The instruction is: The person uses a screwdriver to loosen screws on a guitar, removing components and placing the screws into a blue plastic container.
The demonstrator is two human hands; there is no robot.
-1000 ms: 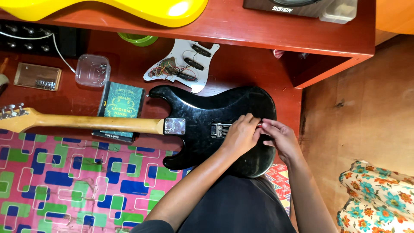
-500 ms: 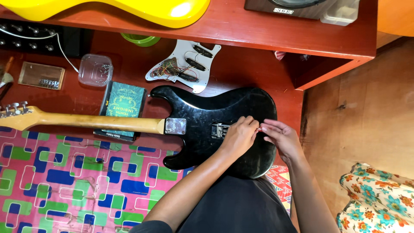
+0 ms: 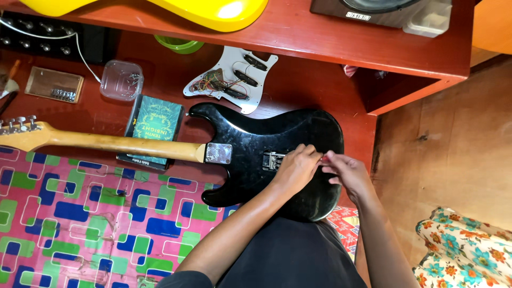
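Red worktop [image 3: 298, 80], black guitar body [image 3: 277, 154] lying back-up at its middle, left hand [image 3: 296, 168] and right hand [image 3: 346, 172] meeting on it, both grips pinched on a small reddish part [image 3: 323, 158], white pickguard [image 3: 234, 80] lying nearby above.

Bright, even daylight; image sharp throughout. Glare spots on the yellow guitar body [image 3: 213, 10]. Soft shadow beneath the red shelf [image 3: 330, 37].

Bare forearms, ringless hands, and a dark grey sleeveless top.
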